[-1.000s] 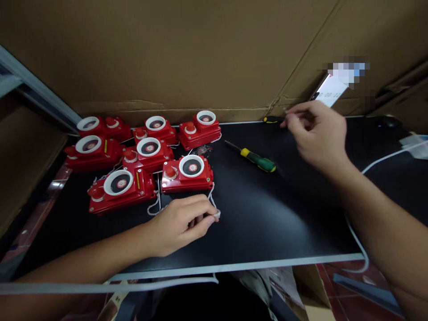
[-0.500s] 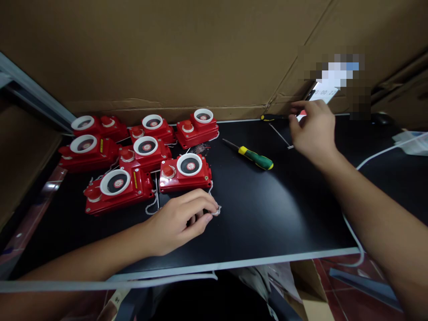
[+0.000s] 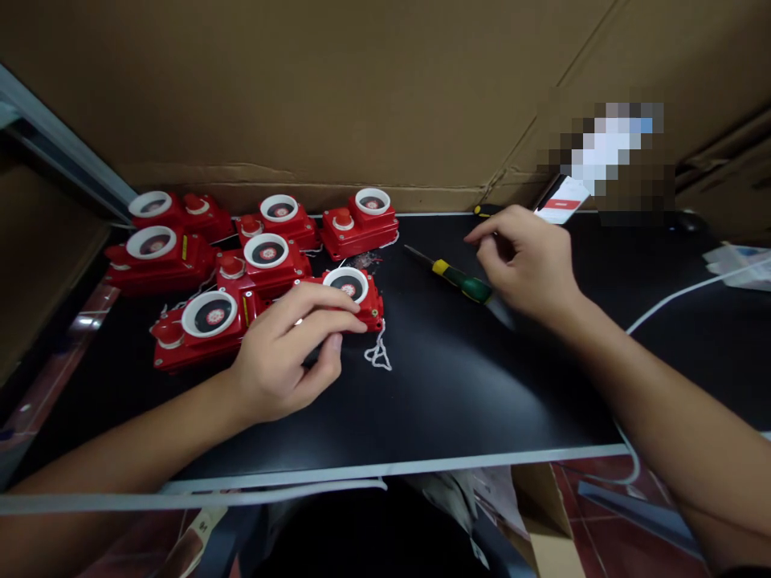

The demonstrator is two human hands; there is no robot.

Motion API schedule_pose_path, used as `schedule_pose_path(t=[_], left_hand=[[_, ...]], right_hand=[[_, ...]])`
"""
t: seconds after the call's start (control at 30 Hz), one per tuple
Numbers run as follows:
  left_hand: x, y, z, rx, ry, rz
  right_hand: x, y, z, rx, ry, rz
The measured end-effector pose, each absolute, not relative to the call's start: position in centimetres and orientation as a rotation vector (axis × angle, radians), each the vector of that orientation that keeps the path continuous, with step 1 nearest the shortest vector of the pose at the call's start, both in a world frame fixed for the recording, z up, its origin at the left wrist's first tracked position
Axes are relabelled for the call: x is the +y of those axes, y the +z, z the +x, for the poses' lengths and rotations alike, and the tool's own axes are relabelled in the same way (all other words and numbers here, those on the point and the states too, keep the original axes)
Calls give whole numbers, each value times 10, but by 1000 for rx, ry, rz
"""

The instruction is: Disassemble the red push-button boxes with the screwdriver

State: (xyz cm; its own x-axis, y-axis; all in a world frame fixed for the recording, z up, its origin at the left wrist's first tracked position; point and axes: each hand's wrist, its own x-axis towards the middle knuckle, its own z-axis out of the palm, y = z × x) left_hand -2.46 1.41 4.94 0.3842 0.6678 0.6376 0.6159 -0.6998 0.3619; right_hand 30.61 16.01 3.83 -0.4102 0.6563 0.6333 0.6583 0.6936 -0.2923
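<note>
My left hand (image 3: 295,345) is over the front of a red alarm sounder (image 3: 373,309) with a white-rimmed round horn. Its fingers are spread and hide much of the red box; whether they touch it I cannot tell. A white cord (image 3: 378,353) hangs from that box and lies looped on the black table. My right hand (image 3: 527,261) hovers by the handle of a green and yellow screwdriver (image 3: 461,281). Thumb and forefinger there are apart, with nothing visible between them.
Several more red sounders stand to the left and behind, such as one (image 3: 361,229) at the back. A phone (image 3: 563,201) leans against the cardboard wall (image 3: 361,96). A white cable (image 3: 668,293) crosses the right side. The table's pale front edge (image 3: 451,464) runs below.
My left hand has let go of the white cord and moved left and up over the sounder. My right hand has come down and left from the phone to the screwdriver.
</note>
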Motion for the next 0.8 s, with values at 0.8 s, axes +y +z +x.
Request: schedule_pose_path(t=[0.8], left_hand=[[26, 32, -26, 1572, 1037, 2275]], right_hand=[[150, 20, 293, -1979, 660, -1137]])
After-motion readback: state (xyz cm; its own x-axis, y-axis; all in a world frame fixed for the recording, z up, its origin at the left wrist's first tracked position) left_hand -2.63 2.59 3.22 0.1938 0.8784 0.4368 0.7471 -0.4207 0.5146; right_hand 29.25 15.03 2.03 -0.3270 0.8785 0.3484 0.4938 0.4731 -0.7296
